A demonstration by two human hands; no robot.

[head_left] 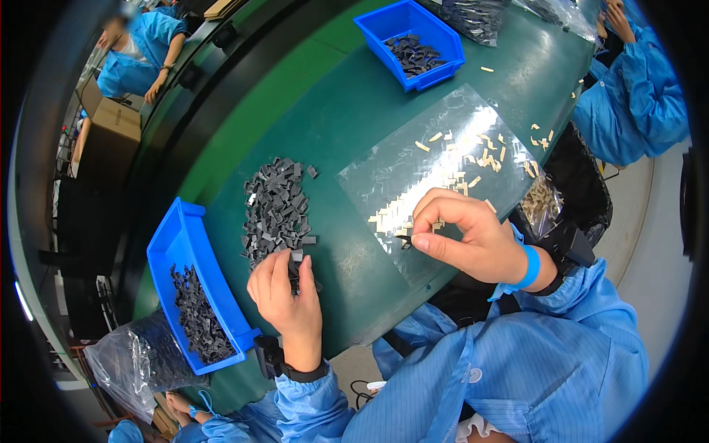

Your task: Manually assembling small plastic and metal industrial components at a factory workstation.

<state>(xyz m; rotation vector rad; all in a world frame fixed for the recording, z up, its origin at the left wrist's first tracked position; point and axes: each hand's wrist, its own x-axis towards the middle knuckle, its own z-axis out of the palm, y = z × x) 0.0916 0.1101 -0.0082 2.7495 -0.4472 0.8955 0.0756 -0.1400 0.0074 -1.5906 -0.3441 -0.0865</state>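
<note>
My left hand [286,306] reaches to the near end of a pile of small dark grey rectangular pieces [278,203] on the green table. Its thumb and forefinger stand apart, with dark pieces visible in the gap; whether one is gripped is unclear. Pinched between thumb and forefinger of my right hand [469,236] is a small black piece [404,240]. This hand hovers over the near part of a clear plastic sheet [362,177]. Rows of small cream strips [402,210] lie on the sheet, partly hidden by the right hand.
A blue bin [166,244] of black pieces stands left, beside a filled clear bag [140,362]. Another blue bin [443,74] sits at the far side. Loose cream strips [543,138] scatter near the right edge, above a bag of strips [541,203]. Other people work around the table.
</note>
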